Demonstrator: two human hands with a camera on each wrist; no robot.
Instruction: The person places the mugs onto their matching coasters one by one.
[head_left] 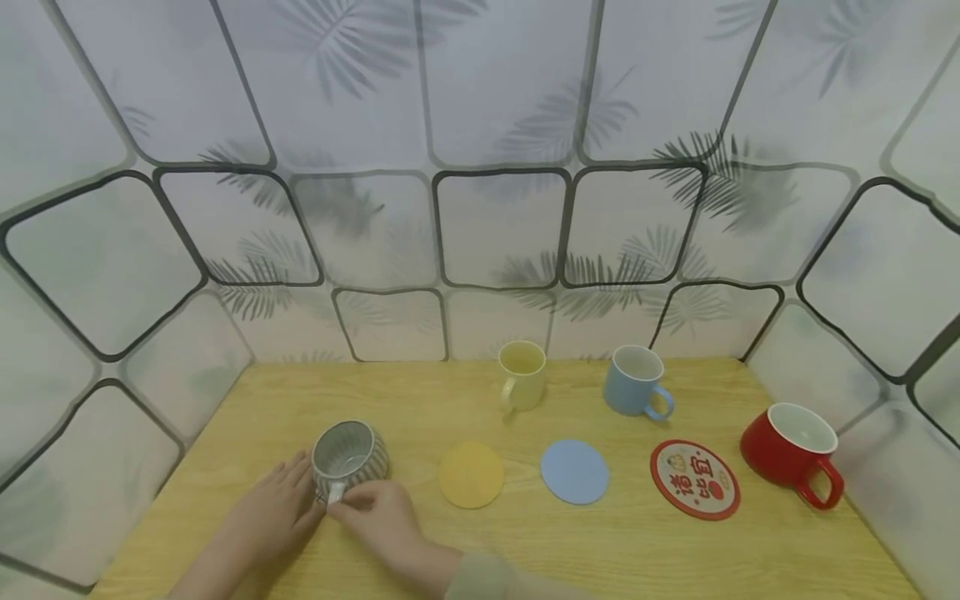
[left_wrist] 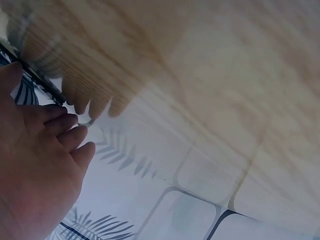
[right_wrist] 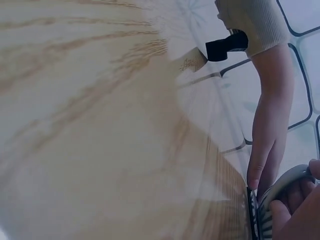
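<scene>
A striped mug (head_left: 351, 457) is standing upright toward the left of the worktop (head_left: 585, 550), its handle (head_left: 336, 492) pointing toward the person.
The right hand (head_left: 384, 518) is pinching that handle, making it the nearer; the left hand (head_left: 277, 508), fingers extended, is lying at the mug's left side, touching or nearly.

Looks ceramic on striped mug (head_left: 349, 452) at seven o'clock, matt on blue coaster (head_left: 574, 472) at five, wood-grained across table (head_left: 622, 546).

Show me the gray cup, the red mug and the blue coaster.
Gray cup (head_left: 347, 452), head view: its inside surface.
Red mug (head_left: 782, 462), head view: its outer wall.
Blue coaster (head_left: 574, 472), head view: middle of its top.
</scene>
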